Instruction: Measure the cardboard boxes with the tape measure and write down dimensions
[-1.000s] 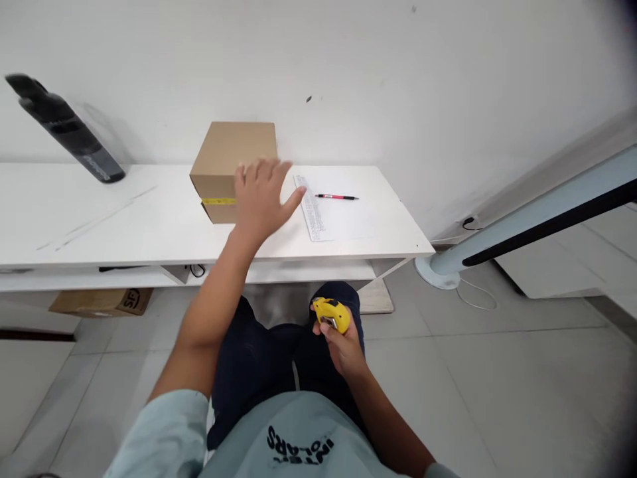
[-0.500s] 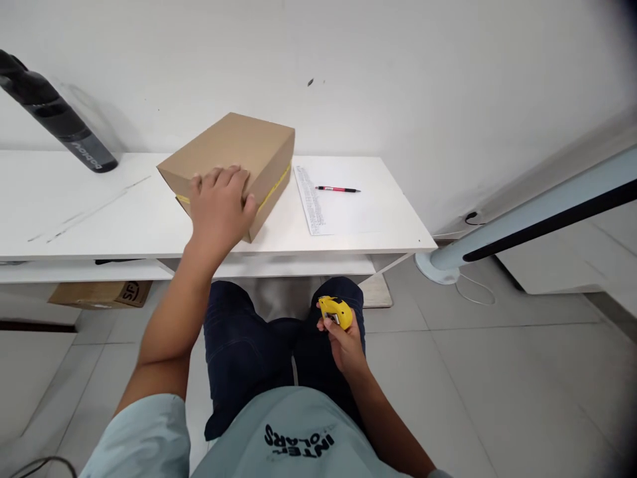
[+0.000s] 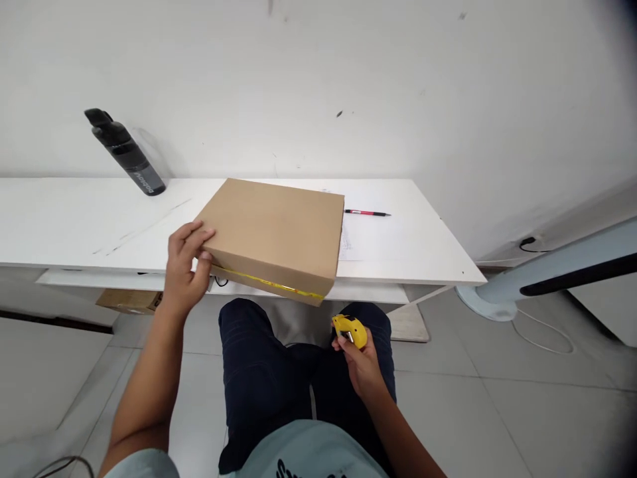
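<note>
From the head camera we see our left hand (image 3: pixel 186 265) gripping the left corner of the box (image 3: pixel 276 232), fingers curled over its top. The box lies tilted on the table (image 3: pixel 74 219), and its near edge juts past the table's front edge above our lap. The tabletop left of it is open up to the bottle (image 3: pixel 124 151). Our right hand (image 3: pixel 365 362) is closed round a yellow tool (image 3: pixel 351 330) over the thigh, below the box. The box hides most of the paper (image 3: pixel 348 242); the pen (image 3: pixel 367 213) lies just beyond. We cannot make out what the tool is.
</note>
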